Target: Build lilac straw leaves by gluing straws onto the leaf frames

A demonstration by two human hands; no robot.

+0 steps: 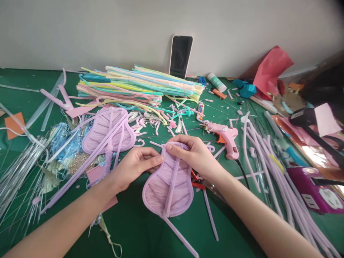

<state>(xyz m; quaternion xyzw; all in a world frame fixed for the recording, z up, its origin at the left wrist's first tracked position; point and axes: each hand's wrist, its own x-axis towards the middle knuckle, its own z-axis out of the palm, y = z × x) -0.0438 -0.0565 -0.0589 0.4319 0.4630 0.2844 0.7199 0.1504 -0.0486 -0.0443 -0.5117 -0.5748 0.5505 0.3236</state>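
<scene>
A lilac leaf-shaped piece [168, 188] made of pipe cleaners lies on the green table in front of me, its stem pointing toward me. My left hand [134, 166] pinches its upper left edge, fingers closed on the rim. My right hand [192, 154] presses the top of the same piece, fingers curled over its tip. A second, similar lilac leaf [107, 130] with long stems lies to the left behind my left hand.
A pink glue gun [225, 138] sits right of my hands, red-handled scissors [197, 181] under my right wrist. Pastel straws [139, 86] are piled at the back before a propped phone [180, 55]. Lilac pipe cleaners [271, 168] spread right; a purple power strip [314, 191].
</scene>
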